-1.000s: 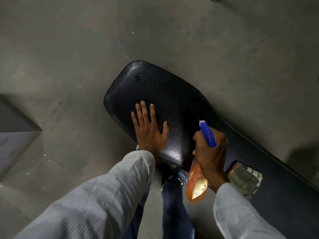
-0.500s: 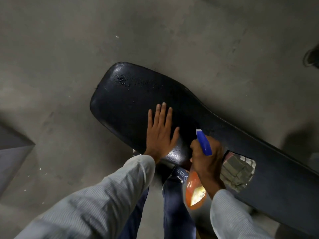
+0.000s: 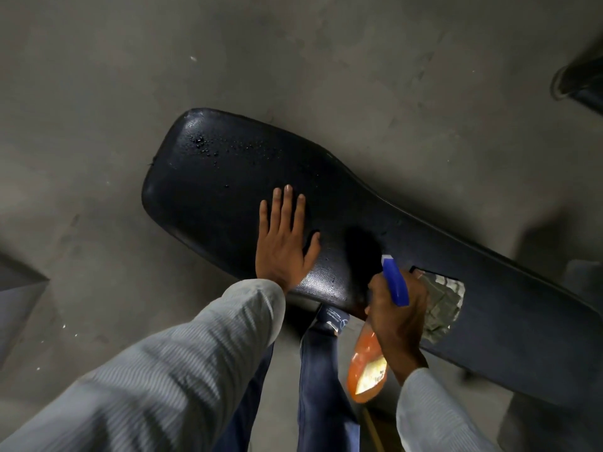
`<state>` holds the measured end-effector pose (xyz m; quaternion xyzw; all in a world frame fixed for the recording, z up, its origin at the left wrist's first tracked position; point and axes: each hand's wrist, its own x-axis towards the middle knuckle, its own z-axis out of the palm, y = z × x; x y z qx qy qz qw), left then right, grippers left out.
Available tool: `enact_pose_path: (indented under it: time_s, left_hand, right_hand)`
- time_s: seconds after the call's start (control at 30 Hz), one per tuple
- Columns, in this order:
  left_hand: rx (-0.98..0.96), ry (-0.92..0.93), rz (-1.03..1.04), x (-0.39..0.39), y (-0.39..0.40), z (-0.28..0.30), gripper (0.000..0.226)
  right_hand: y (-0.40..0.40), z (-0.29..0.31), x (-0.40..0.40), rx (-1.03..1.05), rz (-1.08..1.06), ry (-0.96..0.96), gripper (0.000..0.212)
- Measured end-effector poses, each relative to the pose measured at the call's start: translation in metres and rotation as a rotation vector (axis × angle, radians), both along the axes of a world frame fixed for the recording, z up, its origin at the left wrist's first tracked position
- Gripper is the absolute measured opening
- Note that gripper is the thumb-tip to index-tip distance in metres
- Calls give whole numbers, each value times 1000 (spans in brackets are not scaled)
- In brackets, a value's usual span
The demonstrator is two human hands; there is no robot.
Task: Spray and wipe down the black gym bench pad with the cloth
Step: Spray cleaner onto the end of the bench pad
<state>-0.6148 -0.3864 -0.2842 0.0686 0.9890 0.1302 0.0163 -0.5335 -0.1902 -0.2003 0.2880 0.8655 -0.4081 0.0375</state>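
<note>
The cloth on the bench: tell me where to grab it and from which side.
Pinch the cloth at its far right edge, coming from above. It lies crumpled on the bench pad, so raised folds probably offer a hold. Its near-left part is hidden behind the right hand gripping the spray bottle, so the left hand would have to cross over.

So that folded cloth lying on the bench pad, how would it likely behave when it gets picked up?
The cloth looks crumpled and folded, so it would probably go floppy and unfold when lifted. It seems thin, so likely light. Lying on the bench pad beside the right hand, it should not roll.
</note>
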Motion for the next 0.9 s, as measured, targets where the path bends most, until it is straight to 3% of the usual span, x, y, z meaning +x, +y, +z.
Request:
enact_pose_path:
  time_s: [0.67,0.9]
  left_hand:
    - [-44,-13,-5,1,3,1,80]
    - [-56,-23,-3,0,2,2,80]
  right_hand:
    - [6,-9,54,-67,-44,-100,24]
    - [-18,1,62,-76,86,-110,25]
